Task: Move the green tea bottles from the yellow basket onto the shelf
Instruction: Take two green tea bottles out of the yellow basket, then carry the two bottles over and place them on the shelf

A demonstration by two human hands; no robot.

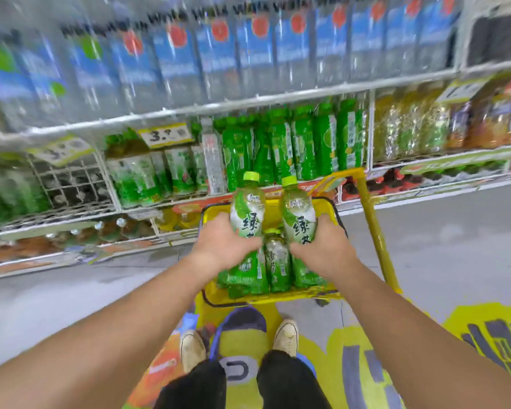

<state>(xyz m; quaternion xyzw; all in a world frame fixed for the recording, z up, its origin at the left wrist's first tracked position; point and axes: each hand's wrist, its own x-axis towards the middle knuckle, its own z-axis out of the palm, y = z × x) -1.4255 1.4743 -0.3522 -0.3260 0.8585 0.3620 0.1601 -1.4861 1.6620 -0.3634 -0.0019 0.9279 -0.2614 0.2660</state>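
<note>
A yellow basket (211, 293) stands on the floor before me, with several green tea bottles (276, 261) upright inside. My left hand (223, 242) grips one green tea bottle (247, 208) around its middle, held upright above the basket. My right hand (326, 246) grips a second green tea bottle (298, 212) the same way, right beside the first. Both have lime-green caps and white-green labels. Behind the basket, the wire shelf (189, 112) holds matching green tea bottles (133, 178) at the left of its middle level.
Bright green bottles (292, 143) fill the shelf directly behind the basket, with a clear bottle (213, 160) beside them. Blue-labelled water bottles (219, 60) line the upper shelf. The basket's tall yellow handle (369, 219) rises at the right. My shoes (285, 338) stand on a coloured floor sticker.
</note>
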